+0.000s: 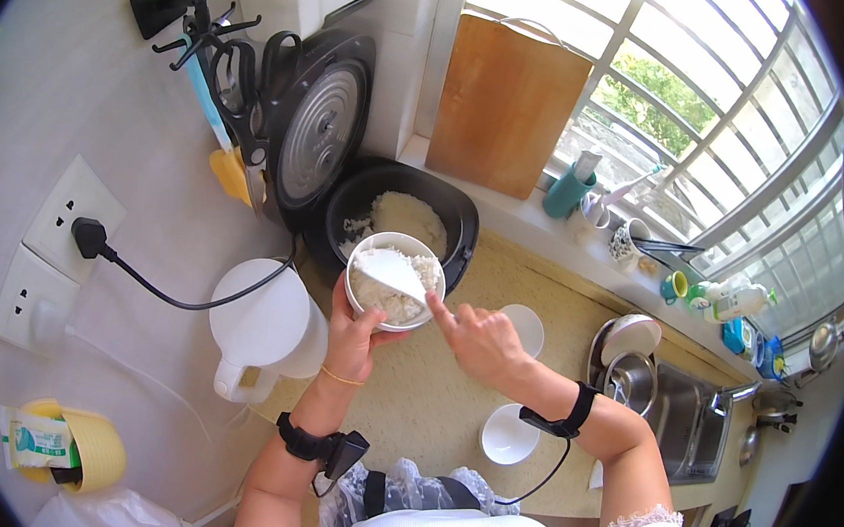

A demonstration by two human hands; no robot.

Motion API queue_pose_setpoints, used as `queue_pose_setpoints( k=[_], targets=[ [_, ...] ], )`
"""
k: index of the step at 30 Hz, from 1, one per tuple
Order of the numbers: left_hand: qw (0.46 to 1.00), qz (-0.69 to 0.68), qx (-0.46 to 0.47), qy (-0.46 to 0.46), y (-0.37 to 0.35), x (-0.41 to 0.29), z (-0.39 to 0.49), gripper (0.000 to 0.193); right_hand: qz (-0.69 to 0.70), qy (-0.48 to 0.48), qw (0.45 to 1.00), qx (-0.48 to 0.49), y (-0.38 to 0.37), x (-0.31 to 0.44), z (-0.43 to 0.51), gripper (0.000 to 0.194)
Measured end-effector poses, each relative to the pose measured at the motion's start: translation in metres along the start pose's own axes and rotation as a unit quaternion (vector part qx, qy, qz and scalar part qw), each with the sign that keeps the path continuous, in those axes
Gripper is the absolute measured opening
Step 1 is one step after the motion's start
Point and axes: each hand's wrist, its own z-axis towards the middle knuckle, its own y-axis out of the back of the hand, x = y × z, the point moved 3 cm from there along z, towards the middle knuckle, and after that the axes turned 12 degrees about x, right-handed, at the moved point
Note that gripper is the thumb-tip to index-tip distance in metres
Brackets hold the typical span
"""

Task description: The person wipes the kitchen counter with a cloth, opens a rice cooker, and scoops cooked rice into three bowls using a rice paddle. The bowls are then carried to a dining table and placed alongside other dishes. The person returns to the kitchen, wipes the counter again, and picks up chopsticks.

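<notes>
My left hand (353,333) grips a white bowl (350,288) from its left side and underneath, just in front of the rice cooker. Cooked rice (387,298) fills much of the bowl. With my right hand (483,341) I hold a white rice paddle (391,270), its blade lying on the rice and its handle mostly hidden by my fingers. Behind the bowl, the black rice cooker (466,222) stands with its lid (324,133) raised. More rice (409,219) lies in its pot, partly covered by the bowl.
Two white bowls rest on the counter, one (511,434) near me and another (526,330) partly behind my right hand. A white pitcher (265,322) stands left, under the cooker's black cord (169,299). The sink (688,421) is right. A wooden cutting board (506,105) leans by the window.
</notes>
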Motion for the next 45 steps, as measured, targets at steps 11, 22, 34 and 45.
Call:
queue_pose_setpoints(
  k=[11,22,34,45],
  targets=[
    [0.998,-0.020,0.025,0.050,0.008,0.023,-0.040,0.067,0.370,0.033,0.918,-0.138,0.007,-0.006,-0.061,0.041],
    [0.992,-0.022,0.047,0.117,-0.003,0.052,-0.065,0.063,0.316,0.023,0.928,-0.197,-0.036,-0.005,-0.102,0.037],
    [0.981,-0.020,0.071,0.179,-0.011,0.099,-0.078,0.062,0.710,-0.050,0.702,-0.011,-0.093,-0.029,-0.137,0.028],
    [0.965,-0.015,-0.024,0.262,0.048,0.182,-0.082,0.062,0.969,0.032,0.235,0.069,-0.123,-0.050,-0.147,0.016]
  ],
)
